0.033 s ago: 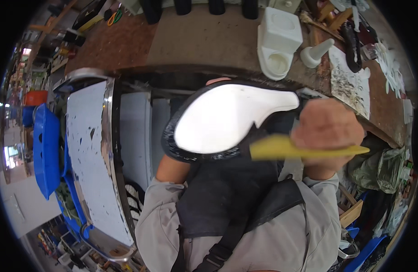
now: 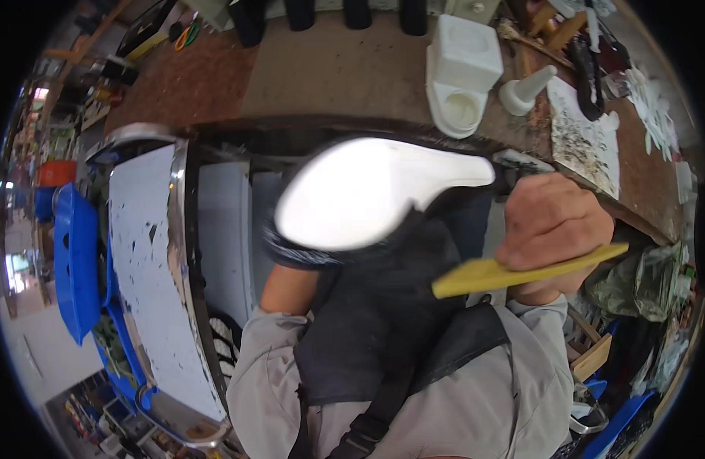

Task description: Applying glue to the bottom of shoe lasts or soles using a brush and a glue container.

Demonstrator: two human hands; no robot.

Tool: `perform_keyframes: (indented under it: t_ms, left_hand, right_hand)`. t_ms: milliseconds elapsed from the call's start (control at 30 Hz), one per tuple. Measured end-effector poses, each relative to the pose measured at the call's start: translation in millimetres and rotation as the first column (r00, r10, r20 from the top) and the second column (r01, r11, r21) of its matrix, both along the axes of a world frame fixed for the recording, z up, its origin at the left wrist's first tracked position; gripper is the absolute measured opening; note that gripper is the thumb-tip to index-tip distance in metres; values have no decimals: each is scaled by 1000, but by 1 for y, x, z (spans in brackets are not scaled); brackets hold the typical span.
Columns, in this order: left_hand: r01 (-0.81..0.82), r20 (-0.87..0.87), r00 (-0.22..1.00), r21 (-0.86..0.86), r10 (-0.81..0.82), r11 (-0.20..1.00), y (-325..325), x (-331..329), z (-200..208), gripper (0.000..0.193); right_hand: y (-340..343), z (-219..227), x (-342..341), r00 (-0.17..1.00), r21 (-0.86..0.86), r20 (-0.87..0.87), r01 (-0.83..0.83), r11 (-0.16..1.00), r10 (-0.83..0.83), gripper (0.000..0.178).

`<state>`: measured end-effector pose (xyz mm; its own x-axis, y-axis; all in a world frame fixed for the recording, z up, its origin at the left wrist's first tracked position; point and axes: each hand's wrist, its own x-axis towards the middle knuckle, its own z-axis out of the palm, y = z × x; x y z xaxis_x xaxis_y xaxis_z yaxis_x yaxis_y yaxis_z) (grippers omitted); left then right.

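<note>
Head view, looking down past the chest. The right hand (image 2: 551, 229) is clenched around a flat yellow scraper (image 2: 521, 269); fingers wrap over its upper edge, and the blade sticks out to both sides of the fist, its left end over the black apron (image 2: 383, 321).

A white, glossy, spoon-shaped piece (image 2: 368, 191) sits at centre frame, broad oval end to the left, narrow tapered end pointing right toward the right hand. It is overexposed, so its surface detail cannot be read. A dark rim shows along its lower left edge.

The left hand is hidden behind the white piece; only the left forearm (image 2: 287, 287) shows, rising from the grey sleeve (image 2: 268, 367) to the underside of the piece. Whether that hand grips the piece cannot be told.

On the desk (image 2: 329, 69) beyond: a white plaster mould block (image 2: 463, 73) with 1 round hollow, and a white cone-shaped form (image 2: 524, 88) just right of it. At left, a white paint-flecked board (image 2: 154, 268) with a metal edge, and a blue plastic tub (image 2: 73, 260) further left.
</note>
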<state>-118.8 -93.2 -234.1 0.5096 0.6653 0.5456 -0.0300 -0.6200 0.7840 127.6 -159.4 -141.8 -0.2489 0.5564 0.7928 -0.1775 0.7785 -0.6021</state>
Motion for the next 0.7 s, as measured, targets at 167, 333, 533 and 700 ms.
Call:
perform_keyframes:
  t_ms: [167, 333, 533, 700]
  left_hand:
    - [387, 588, 809, -542, 7, 746, 10, -4, 7, 88]
    - [487, 733, 656, -594, 181, 640, 20, -1, -31, 76]
    - [485, 607, 784, -730, 130, 482, 19, 15, -70, 80]
    - [398, 519, 841, -784, 151, 476, 24, 27, -88, 81]
  right_hand:
    - [18, -53, 40, 721, -672, -111, 453, 586, -684, 14]
    - [45, -115, 53, 648, -593, 307, 703, 393, -696, 16]
    - [61, -136, 53, 575, -420, 471, 813, 403, -669, 14]
    - [65, -140, 53, 561, -412, 540, 826, 384, -627, 13]
